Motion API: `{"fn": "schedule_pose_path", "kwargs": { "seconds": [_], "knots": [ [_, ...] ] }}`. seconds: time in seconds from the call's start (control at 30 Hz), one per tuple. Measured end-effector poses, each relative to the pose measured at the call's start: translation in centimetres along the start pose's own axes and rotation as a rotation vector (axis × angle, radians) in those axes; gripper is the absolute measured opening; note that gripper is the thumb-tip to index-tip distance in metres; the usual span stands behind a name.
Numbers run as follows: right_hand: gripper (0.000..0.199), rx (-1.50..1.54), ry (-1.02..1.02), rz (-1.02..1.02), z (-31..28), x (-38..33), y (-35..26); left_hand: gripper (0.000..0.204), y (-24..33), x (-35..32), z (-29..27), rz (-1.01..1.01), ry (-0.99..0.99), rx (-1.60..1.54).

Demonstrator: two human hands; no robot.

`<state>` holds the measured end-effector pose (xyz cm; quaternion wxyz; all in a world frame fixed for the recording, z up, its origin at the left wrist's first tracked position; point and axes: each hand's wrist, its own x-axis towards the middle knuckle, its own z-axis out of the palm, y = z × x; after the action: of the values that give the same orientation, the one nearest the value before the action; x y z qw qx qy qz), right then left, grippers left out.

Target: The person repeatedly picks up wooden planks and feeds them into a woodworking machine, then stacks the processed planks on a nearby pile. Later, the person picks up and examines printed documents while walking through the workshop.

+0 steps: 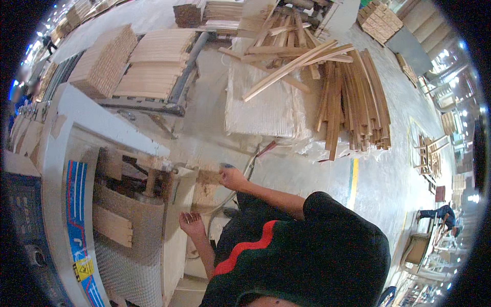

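My left hand (pixel 192 224) is beside the pale side panel (pixel 176 240) of a woodworking machine, its fingers curled in and nothing visible in them. Farther off, my right hand (pixel 233 177) is closed near a brownish, blurred wooden surface (pixel 207 177). Whether it grips anything is too unclear to make out; a small dark patch shows at its fingers. Inside the machine a pale wooden board (pixel 112 226) with a notched end lies on the textured feed belt (pixel 130 266). Both hands are apart from this board.
The machine's grey frame (pixel 102 120) stands at left, with a control box (pixel 25 220). Stacked boards (pixel 153 66) sit on a roller conveyor (pixel 194 64) at upper left. Loose wooden strips (pixel 353 97) cover a wrapped stack (pixel 261 110). A person (pixel 444 215) bends at far right.
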<state>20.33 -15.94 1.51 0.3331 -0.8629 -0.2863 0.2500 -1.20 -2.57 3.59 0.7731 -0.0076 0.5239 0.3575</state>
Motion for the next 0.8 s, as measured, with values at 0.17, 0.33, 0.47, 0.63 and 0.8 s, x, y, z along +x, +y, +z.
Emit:
{"fn": "schedule_pose_path", "kwargs": {
  "seconds": [0.17,0.33,0.47,0.63,0.8],
  "knots": [
    [0.030,0.108,-0.013,-0.001,-0.4,1.5,-1.3,0.023,0.3,2.1,-2.2,-0.041,-0.209,-0.045],
    [0.034,0.108,0.109,-0.089,-3.4,11.7,-2.7,0.027,-0.1,0.7,-0.1,-0.001,0.026,0.038],
    [0.043,-0.007,0.167,-0.173,-7.0,26.6,-5.3,0.031,-0.1,1.0,-1.6,0.013,0.112,0.009],
    [0.087,-0.298,0.239,-0.149,-13.6,46.4,-6.5,0.037,-0.8,0.1,0.2,0.120,0.282,0.135],
    [0.115,-0.332,0.391,-0.148,-15.2,59.5,-7.8,0.046,-1.9,0.1,-3.0,0.091,0.358,0.279]
  ]
}}
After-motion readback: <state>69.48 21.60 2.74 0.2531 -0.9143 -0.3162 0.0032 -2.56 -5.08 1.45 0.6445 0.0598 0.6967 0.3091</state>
